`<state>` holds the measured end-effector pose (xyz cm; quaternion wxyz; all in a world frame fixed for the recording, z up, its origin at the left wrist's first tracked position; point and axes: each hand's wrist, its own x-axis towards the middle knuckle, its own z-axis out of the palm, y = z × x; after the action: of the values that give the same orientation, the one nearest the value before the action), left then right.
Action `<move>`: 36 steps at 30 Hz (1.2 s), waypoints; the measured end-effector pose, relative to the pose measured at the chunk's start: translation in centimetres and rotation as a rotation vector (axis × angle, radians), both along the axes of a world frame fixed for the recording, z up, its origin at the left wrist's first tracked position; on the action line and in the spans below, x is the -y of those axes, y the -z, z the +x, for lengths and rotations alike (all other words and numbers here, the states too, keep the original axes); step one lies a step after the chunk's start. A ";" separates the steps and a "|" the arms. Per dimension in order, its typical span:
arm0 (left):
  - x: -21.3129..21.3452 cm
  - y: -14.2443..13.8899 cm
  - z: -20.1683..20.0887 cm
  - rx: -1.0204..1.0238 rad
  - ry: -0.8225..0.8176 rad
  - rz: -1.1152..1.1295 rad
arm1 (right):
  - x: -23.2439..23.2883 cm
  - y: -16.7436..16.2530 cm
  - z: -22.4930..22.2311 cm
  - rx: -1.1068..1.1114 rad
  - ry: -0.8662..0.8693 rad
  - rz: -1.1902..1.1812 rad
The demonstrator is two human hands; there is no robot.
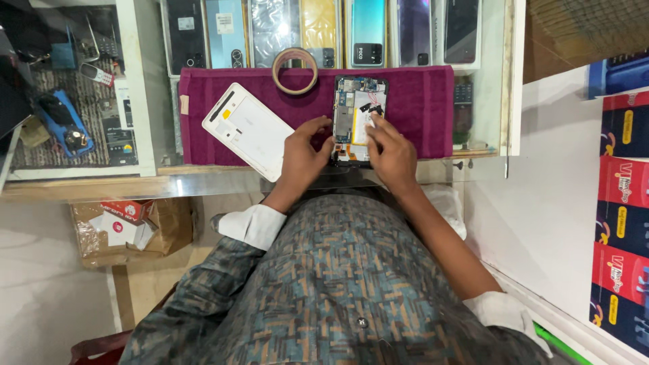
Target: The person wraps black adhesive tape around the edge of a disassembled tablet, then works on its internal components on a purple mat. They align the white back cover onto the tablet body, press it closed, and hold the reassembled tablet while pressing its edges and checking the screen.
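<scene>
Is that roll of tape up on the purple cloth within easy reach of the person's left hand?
Probably yes. The left hand rests at the opened phone, and the tape roll lies just beyond it on the purple cloth. Only bare cloth lies between them; the white back cover sits off to the side.

Pretty tight around the opened phone [359,118]: the tape roll [295,70] sits just up-left of it and the white back cover [249,130] lies left of centre, near the left hand [302,157]. The towel [422,108] is bare to the right of the right hand [391,155], so that side's open.
</scene>
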<state>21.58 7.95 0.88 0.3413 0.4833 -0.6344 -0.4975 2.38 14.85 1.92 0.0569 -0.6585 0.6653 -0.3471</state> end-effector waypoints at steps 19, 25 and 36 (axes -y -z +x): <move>-0.6 -1.9 -3.2 0.025 -0.046 0.433 | -3.1 -1.2 2.1 -0.020 0.105 0.007; -2.4 -5.2 -3.4 0.451 -0.022 0.168 | -4.6 -3.9 2.4 0.205 0.181 0.139; -4.4 -6.0 -4.3 0.071 -0.117 0.431 | -4.5 -5.1 1.1 0.281 0.303 0.395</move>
<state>17.26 12.34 6.84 0.2359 0.5983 -0.4958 -0.5836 3.52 19.34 7.06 0.2232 -0.4731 0.7966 -0.3029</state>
